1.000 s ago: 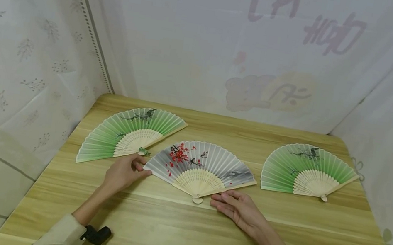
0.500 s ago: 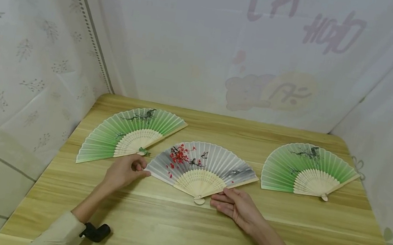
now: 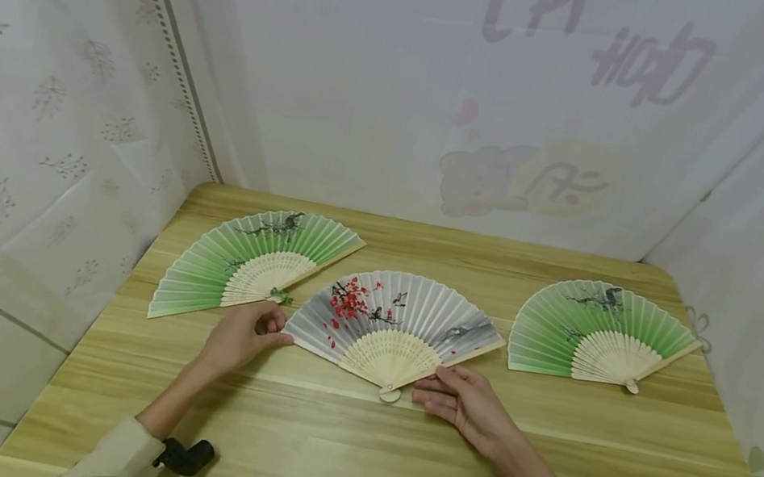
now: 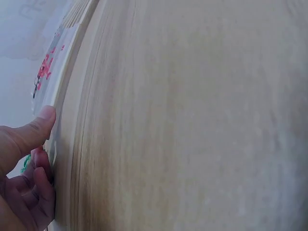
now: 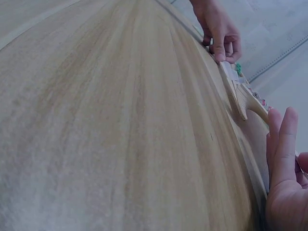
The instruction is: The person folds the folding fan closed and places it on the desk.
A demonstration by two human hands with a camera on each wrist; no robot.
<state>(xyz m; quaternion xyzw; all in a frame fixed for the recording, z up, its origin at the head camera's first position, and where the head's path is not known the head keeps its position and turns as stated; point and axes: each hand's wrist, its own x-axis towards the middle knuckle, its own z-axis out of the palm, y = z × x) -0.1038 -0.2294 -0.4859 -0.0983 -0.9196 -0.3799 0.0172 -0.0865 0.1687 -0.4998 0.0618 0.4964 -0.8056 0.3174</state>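
Note:
A grey-white folding fan (image 3: 417, 304) with red blossoms and pale wooden ribs is spread out in the middle of the table. My left hand (image 3: 239, 339) pinches its left corner between thumb and fingers; in the left wrist view the thumb (image 4: 36, 132) lies on the fan's edge. At the lower right edge, my right hand (image 3: 471, 410) holds the fan, thumb on top and fingers beneath. Seen from the right wrist, those fingers (image 5: 286, 144) are nearly straight. The fan's right end appears slightly raised.
Two green folding fans lie spread on the wooden table (image 3: 336, 460): the left fan (image 3: 193, 277), with a small green tassel (image 3: 280, 296) near my left hand, and the right fan (image 3: 540, 338). Patterned cloth walls (image 3: 345, 87) enclose the table's back and sides.
My right thumb has come up onto the grey fan's edge. The fan has shifted slightly right, and its right end has risen a little. My left hand stays at its corner.

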